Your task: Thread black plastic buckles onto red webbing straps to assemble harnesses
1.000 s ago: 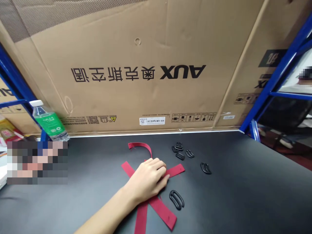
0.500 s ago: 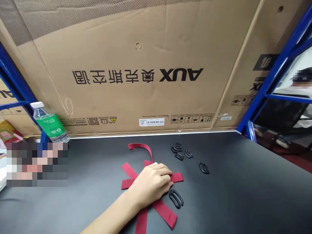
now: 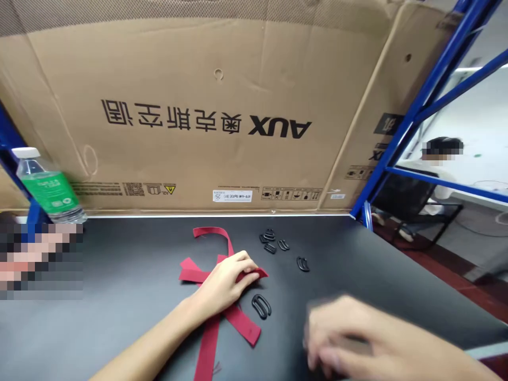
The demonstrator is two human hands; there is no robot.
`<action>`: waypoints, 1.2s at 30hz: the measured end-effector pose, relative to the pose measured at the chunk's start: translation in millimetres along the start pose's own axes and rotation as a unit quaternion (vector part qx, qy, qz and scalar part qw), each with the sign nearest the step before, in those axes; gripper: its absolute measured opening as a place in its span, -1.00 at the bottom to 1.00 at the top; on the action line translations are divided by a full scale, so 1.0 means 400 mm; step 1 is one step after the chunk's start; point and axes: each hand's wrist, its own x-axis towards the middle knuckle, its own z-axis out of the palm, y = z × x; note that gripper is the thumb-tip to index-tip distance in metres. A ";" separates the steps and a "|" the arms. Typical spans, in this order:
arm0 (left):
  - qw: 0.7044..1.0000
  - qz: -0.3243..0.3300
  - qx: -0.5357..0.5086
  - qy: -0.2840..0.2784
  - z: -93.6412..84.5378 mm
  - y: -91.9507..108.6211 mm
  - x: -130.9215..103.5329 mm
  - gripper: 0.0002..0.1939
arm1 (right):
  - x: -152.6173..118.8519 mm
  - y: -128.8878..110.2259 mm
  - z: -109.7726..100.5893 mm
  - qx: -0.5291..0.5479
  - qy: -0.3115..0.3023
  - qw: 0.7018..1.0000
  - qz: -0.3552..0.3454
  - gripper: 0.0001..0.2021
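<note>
My right hand (image 3: 349, 328) has just come into view, low on the right over the black table (image 3: 119, 296). It is blurry and the fingers look bent, but I can't tell if they hold anything. My left hand (image 3: 224, 283) pinches a red strip (image 3: 261, 272) between thumb and fingers, and its end now tips up, when it lay flat before. I think that means both my hands can share the work. The other red strips (image 3: 206, 349) lie crossed under and around my left hand. One black buckle (image 3: 261, 306) sits just beside it.
</note>
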 end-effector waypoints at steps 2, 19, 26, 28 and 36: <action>1.000 0.001 0.003 -0.002 -0.002 0.002 0.000 -0.71 | 0.056 -0.019 -0.045 -0.040 0.073 0.996 0.033 -0.72; 0.999 -0.019 0.003 0.034 -0.009 0.005 0.010 -0.65 | 0.247 -0.006 -0.055 -0.085 0.190 0.978 -0.011 -0.78; 0.999 -0.018 -0.037 0.028 -0.014 0.012 0.014 -0.70 | 0.238 -0.028 0.054 0.362 0.105 0.923 -0.075 -0.62; 0.999 -0.024 -0.036 0.027 -0.015 0.011 0.014 -0.69 | 0.233 -0.030 0.065 0.375 0.108 0.918 -0.066 -0.63; 0.993 -0.057 -0.088 0.047 -0.021 0.020 0.016 -0.64 | 0.220 -0.047 0.088 0.395 0.154 0.901 -0.090 -0.73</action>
